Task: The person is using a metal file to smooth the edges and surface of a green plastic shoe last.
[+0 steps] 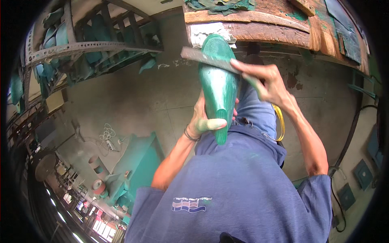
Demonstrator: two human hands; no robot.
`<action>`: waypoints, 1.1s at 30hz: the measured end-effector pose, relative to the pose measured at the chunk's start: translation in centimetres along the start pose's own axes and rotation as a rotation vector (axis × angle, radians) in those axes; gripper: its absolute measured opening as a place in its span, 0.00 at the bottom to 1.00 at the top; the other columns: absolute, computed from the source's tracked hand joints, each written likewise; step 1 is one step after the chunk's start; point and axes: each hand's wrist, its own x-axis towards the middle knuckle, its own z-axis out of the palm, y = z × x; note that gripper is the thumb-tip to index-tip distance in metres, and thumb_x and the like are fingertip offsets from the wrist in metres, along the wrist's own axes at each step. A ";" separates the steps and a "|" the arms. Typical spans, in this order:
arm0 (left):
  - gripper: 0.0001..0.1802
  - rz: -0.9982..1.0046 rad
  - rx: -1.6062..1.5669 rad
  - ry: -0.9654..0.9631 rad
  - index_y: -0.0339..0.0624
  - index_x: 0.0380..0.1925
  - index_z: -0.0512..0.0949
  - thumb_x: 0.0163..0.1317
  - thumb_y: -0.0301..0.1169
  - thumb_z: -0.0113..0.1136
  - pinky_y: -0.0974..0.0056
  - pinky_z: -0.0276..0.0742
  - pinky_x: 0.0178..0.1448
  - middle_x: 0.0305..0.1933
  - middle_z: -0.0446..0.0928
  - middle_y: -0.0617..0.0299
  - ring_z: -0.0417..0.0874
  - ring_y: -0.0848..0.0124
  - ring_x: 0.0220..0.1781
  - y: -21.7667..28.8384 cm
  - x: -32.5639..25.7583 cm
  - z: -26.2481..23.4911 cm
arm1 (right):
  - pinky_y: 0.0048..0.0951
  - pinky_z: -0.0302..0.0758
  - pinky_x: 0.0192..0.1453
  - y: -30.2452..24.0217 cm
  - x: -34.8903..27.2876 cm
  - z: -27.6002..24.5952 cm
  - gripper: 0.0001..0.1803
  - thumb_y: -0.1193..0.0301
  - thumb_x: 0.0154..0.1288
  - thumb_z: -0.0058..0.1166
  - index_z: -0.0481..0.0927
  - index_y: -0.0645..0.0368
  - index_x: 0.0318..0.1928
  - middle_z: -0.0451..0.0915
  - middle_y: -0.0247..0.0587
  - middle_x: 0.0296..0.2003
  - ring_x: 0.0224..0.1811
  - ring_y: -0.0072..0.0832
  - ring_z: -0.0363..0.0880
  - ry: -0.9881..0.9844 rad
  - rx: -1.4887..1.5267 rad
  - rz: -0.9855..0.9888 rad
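A glossy green form shaped like a shoe last (219,87) points away from me, its broad rounded end against a white pad on the bench edge. My left hand (204,117) wraps its narrow near end from the left and below, thumb on top, fingertips showing on the right side. Across the form near its broad end lies a long flat grey file (206,58). My right hand (267,81) grips the file's right end, fingers closed round it and slightly blurred. Pale scuffing shows on the form's upper face just below the file.
The worn wooden bench (263,34) stands ahead, with a crumpled white pad (200,34) at its edge and green cloth (227,5) on top. A metal rack (93,47) holding green pieces is at the left. Lower left are a green machine (135,162) and a white cable (107,133).
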 end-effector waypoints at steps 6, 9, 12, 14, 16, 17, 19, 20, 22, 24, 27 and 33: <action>0.67 0.020 0.095 -0.028 0.42 0.82 0.54 0.42 0.37 0.83 0.53 0.93 0.56 0.61 0.82 0.45 0.91 0.61 0.51 -0.4 0.7 -0.4 | 0.37 0.86 0.68 1.2 2.7 -1.2 0.26 0.77 0.74 0.63 0.86 0.47 0.70 0.90 0.47 0.59 0.63 0.41 0.91 0.087 -0.091 -0.098; 0.67 0.006 0.060 -0.001 0.43 0.82 0.54 0.42 0.37 0.84 0.54 0.93 0.56 0.61 0.82 0.45 0.91 0.62 0.51 -0.2 0.4 -0.1 | 0.36 0.87 0.61 -0.7 4.8 -1.2 0.28 0.82 0.74 0.59 0.85 0.52 0.71 0.92 0.51 0.56 0.58 0.43 0.93 -0.006 -0.185 0.045; 0.68 0.005 0.040 -0.001 0.43 0.82 0.54 0.42 0.38 0.85 0.54 0.93 0.55 0.60 0.82 0.46 0.91 0.62 0.51 -0.2 0.1 -0.2 | 0.35 0.87 0.63 -1.3 1.0 -0.8 0.29 0.83 0.73 0.60 0.85 0.51 0.71 0.91 0.51 0.57 0.60 0.43 0.92 -0.021 -0.092 -0.038; 0.68 0.014 0.064 -0.003 0.43 0.82 0.54 0.43 0.38 0.85 0.54 0.93 0.55 0.60 0.82 0.46 0.91 0.62 0.50 -0.2 0.2 -0.5 | 0.40 0.85 0.69 -2.9 -0.7 -1.9 0.30 0.84 0.72 0.59 0.85 0.50 0.71 0.89 0.53 0.61 0.64 0.44 0.90 -0.107 -0.034 0.080; 0.68 0.025 0.097 -0.012 0.43 0.82 0.54 0.43 0.39 0.85 0.54 0.94 0.55 0.60 0.82 0.46 0.91 0.62 0.50 0.0 0.3 -0.3 | 0.40 0.86 0.68 -2.5 0.7 -2.2 0.29 0.83 0.72 0.59 0.86 0.51 0.71 0.89 0.52 0.61 0.65 0.46 0.89 -0.098 -0.110 0.062; 0.67 0.018 0.087 -0.012 0.42 0.82 0.54 0.43 0.39 0.84 0.54 0.94 0.54 0.60 0.82 0.46 0.91 0.62 0.50 -0.2 0.4 -0.2 | 0.39 0.86 0.68 -1.9 2.0 -1.8 0.27 0.81 0.73 0.60 0.86 0.52 0.70 0.89 0.52 0.60 0.65 0.46 0.89 -0.045 -0.168 0.002; 0.67 0.010 0.078 -0.012 0.42 0.82 0.54 0.43 0.40 0.84 0.54 0.94 0.54 0.60 0.82 0.46 0.91 0.62 0.49 -0.3 0.6 0.0 | 0.37 0.88 0.60 -1.3 4.3 -1.3 0.27 0.79 0.74 0.61 0.86 0.47 0.71 0.89 0.54 0.57 0.59 0.46 0.92 0.015 -0.215 0.029; 0.67 0.010 0.072 -0.011 0.42 0.82 0.54 0.43 0.40 0.84 0.54 0.94 0.53 0.60 0.83 0.46 0.91 0.62 0.49 -0.2 0.6 0.1 | 0.37 0.88 0.57 -1.7 4.8 -1.2 0.27 0.79 0.74 0.61 0.86 0.45 0.71 0.90 0.55 0.56 0.56 0.46 0.93 0.010 -0.245 0.096; 0.67 0.011 0.065 -0.007 0.42 0.82 0.54 0.43 0.40 0.84 0.54 0.94 0.53 0.59 0.83 0.46 0.91 0.61 0.50 -0.2 0.4 0.1 | 0.36 0.88 0.53 -2.1 3.5 -0.4 0.27 0.80 0.75 0.61 0.86 0.46 0.71 0.90 0.53 0.56 0.54 0.46 0.94 0.029 -0.245 0.048; 0.67 0.023 0.056 0.011 0.42 0.82 0.54 0.42 0.40 0.84 0.54 0.94 0.53 0.59 0.83 0.46 0.92 0.61 0.50 -0.3 0.1 0.0 | 0.37 0.89 0.56 -3.0 0.7 -0.3 0.28 0.82 0.74 0.60 0.85 0.50 0.71 0.91 0.51 0.58 0.57 0.45 0.94 0.001 -0.135 0.001; 0.67 0.041 0.095 0.004 0.42 0.82 0.54 0.42 0.40 0.85 0.54 0.94 0.53 0.59 0.83 0.46 0.92 0.61 0.50 -0.5 0.2 -0.5 | 0.40 0.88 0.62 -4.7 -0.4 -1.1 0.28 0.80 0.74 0.61 0.86 0.44 0.70 0.90 0.48 0.58 0.59 0.45 0.92 -0.068 -0.130 0.169; 0.68 0.047 0.095 -0.001 0.41 0.82 0.54 0.42 0.42 0.85 0.55 0.93 0.53 0.59 0.83 0.46 0.92 0.62 0.49 -1.0 0.8 -0.4 | 0.38 0.86 0.65 -3.6 4.3 -0.5 0.26 0.80 0.77 0.58 0.85 0.49 0.71 0.88 0.48 0.62 0.63 0.45 0.90 0.015 -0.272 0.266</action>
